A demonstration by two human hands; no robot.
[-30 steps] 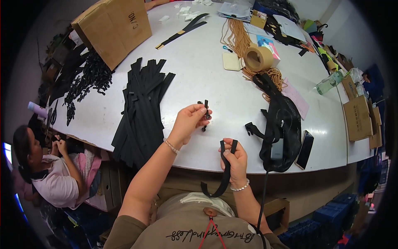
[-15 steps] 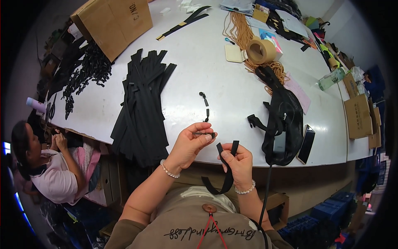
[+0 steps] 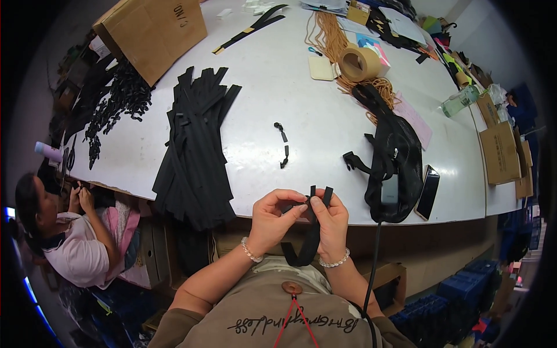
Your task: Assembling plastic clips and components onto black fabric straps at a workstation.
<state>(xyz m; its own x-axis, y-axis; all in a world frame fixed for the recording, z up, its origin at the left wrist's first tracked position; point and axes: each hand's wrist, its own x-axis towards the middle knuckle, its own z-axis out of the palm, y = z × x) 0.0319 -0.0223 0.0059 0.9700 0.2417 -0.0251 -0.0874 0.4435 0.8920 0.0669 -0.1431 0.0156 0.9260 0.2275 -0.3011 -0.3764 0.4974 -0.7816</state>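
Note:
A black webbing strap [image 3: 302, 259] hangs in a loop from my right hand [image 3: 331, 226], its ends standing up between thumb and fingers. My left hand [image 3: 271, 216] is closed in a pinch on a small black piece [image 3: 301, 201], mostly hidden by the fingertips, and brings it against the strap. Just beyond the hands, two small black pieces with short webbing tabs [image 3: 285, 153] lie in a line on the white table [image 3: 261, 87]. A large pile of black webbing straps [image 3: 194, 145] lies to the left.
A black mesh bag with a buckle [image 3: 397, 151] and a phone [image 3: 428, 192] lie at right. Behind are a tape roll [image 3: 353, 65], tan cord [image 3: 326, 35] and a green bottle [image 3: 460, 101]. A cardboard box [image 3: 152, 37] and black buckles [image 3: 119, 95] stand far left. A person [image 3: 81, 243] sits at left.
My left hand has come down and right, bringing the small black piece to the strap. The hands now meet. My right hand has shifted slightly; the view has moved a little.

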